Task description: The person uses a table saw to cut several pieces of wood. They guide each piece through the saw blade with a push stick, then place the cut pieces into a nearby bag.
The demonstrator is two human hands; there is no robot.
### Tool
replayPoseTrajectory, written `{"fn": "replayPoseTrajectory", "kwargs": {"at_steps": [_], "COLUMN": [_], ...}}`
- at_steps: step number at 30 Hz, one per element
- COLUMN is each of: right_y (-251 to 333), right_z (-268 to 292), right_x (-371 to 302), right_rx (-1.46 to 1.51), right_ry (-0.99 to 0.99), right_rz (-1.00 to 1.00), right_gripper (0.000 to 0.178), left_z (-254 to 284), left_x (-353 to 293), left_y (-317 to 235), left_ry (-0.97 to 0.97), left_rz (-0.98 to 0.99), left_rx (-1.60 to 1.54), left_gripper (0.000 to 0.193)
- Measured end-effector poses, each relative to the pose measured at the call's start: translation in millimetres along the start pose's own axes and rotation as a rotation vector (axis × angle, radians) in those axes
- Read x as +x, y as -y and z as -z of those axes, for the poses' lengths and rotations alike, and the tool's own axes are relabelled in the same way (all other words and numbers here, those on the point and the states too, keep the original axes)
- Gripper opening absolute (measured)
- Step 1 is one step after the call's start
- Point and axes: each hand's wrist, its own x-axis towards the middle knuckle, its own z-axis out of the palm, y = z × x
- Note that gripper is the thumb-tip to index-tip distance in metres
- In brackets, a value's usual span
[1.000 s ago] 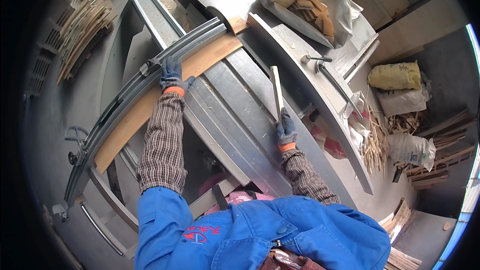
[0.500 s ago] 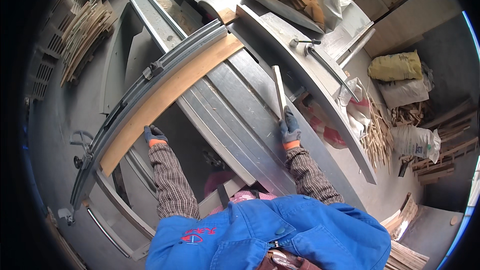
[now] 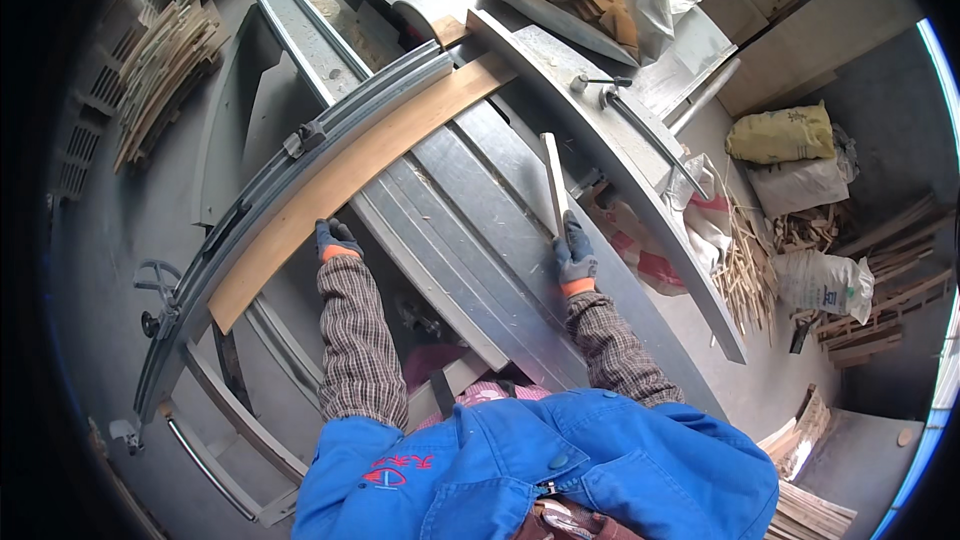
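A long light-brown wooden board lies slantwise along a metal crosscut fence, on the grey metal saw table. Its far right end reaches the long upright rip fence. My left hand, in a dark glove with an orange cuff, grips the board's near edge; the fingers are partly hidden. Over the table's right part, my gloved right hand is closed around the lower end of a narrow pale wooden stick, which points away from me.
A small wood piece sits beyond the board's far end. Behind the rip fence stands a white sack of wood offcuts. Wood strips are piled at the far left, with more strips and filled sacks at the right.
The board has slid along the crosscut fence, up and to the right, and its far end now reaches the rip fence. My left hand has moved with it; the right hand stays nearly still.
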Motion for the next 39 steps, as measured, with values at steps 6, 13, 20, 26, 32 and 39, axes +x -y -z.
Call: {"fn": "replayPoseTrajectory", "kwargs": {"at_steps": [6, 13, 20, 26, 32, 39], "right_y": [-11, 57, 54, 58, 68, 74], "right_z": [-10, -27, -60, -95, -124, -143], "right_x": [40, 144, 188, 220, 233, 251], "right_rx": [0.267, 0.374, 0.411, 0.406, 0.370, 0.387], "right_ry": [0.063, 0.236, 0.285, 0.253, 0.238, 0.233], "right_rz": [-0.277, -0.578, -0.649, -0.670, -0.664, -0.645], "right_gripper": [0.053, 0.055, 0.053, 0.054, 0.053, 0.053], "left_z": [-23, -143, -202, -227, -243, -265], "left_x": [-5, -82, -86, -54, -32, -23], "left_y": [-11, -15, -8, -20, -35, -41], "left_ry": [0.280, 0.466, 0.453, 0.457, 0.454, 0.451], "left_rz": [-0.169, -1.446, -1.097, -1.185, -1.183, -1.147], "left_rx": [0.863, 2.091, 2.747, 2.680, 2.696, 2.696], "left_gripper": [0.028, 0.099, 0.116, 0.111, 0.109, 0.109]}}
